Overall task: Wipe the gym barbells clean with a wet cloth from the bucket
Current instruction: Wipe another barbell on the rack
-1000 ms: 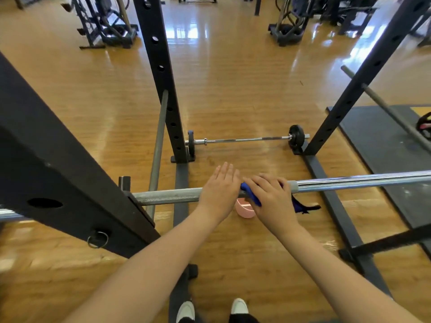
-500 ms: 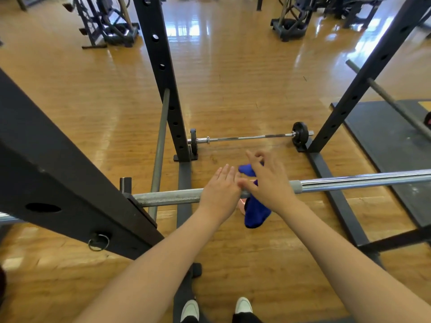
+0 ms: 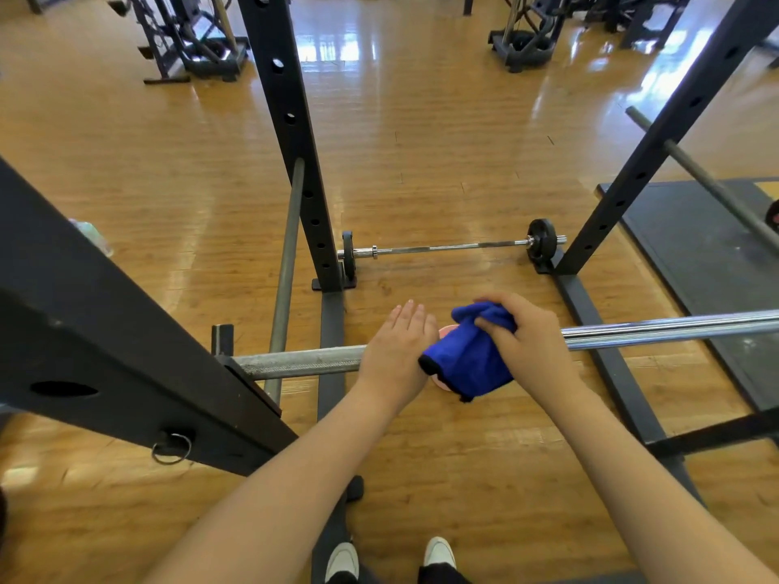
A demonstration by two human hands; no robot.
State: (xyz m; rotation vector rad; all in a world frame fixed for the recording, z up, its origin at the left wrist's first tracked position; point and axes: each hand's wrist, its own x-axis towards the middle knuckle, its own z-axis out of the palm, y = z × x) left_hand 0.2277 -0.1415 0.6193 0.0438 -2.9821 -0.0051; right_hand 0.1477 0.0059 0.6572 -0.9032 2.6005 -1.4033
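Landmark: the racked barbell (image 3: 463,345), lying across the rack (image 3: 126,343) at about waist height in front of the person.
Cloth: the blue cloth (image 3: 468,360) is draped over the barbell at its middle, bunched on top and hanging down on the near side.
Right hand: the right hand (image 3: 527,335) sits on the barbell with its fingers curled into the top of the cloth, gripping it.
Left hand: the left hand (image 3: 400,347) lies on the barbell just left of the cloth, fingers straight and flat, holding nothing.
Bucket: a pink bucket (image 3: 444,330) shows only as slivers on the floor directly under the barbell, mostly hidden by the cloth.
Done so far: the cloth is out of the bucket and on the barbell; whether any stretch is already clean cannot be told.
Left to do: likely the dull knurled stretch to the left, the shiny stretch to the right, and the small barbell (image 3: 451,247) on the floor beyond.
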